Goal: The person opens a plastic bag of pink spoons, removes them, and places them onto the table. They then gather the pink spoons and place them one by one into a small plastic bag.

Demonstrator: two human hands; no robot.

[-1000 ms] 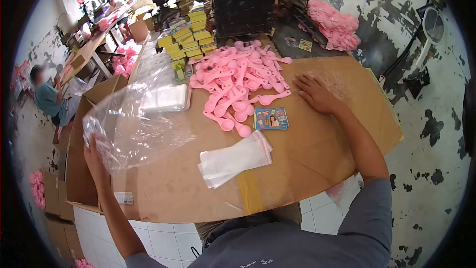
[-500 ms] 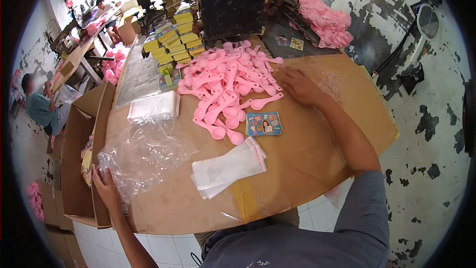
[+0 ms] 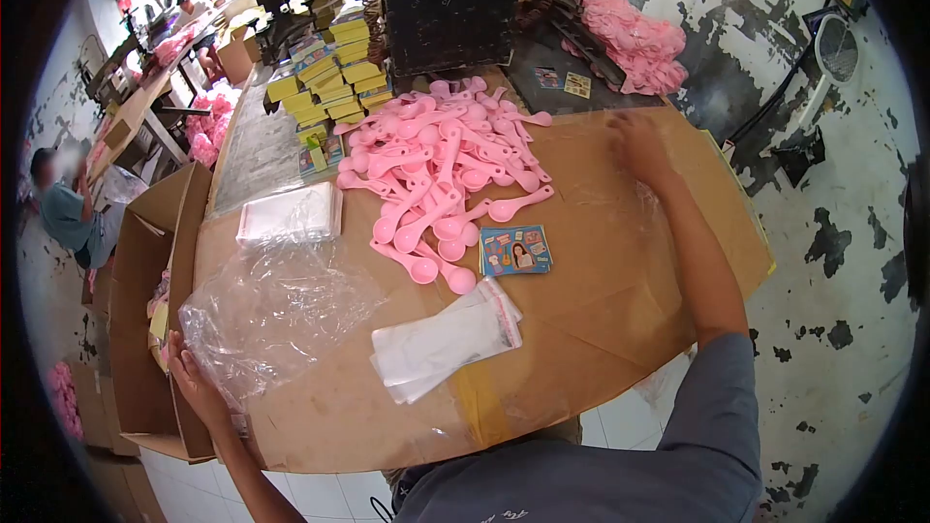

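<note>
Clear plastic film [image 3: 281, 315] lies crumpled along the table's [image 3: 620, 300] left edge. Just beside it I see the left hand [image 3: 201, 389] open, fingers extended at the carton's [image 3: 136, 315] wall. The right hand [image 3: 639, 150], toward the far-right corner, is too blurred for me to judge. The blackboard's [image 3: 450, 15] chalk letters include "ASU".

Scoops [image 3: 446, 150] lie on the counter [image 3: 620, 339], card stacks [image 3: 334, 82] behind them leftward, a card pile [image 3: 514, 252] in front, sleeves [image 3: 436, 344] before that, a plastic bag [image 3: 281, 315] left of those, beside a carton [image 3: 136, 329].
</note>
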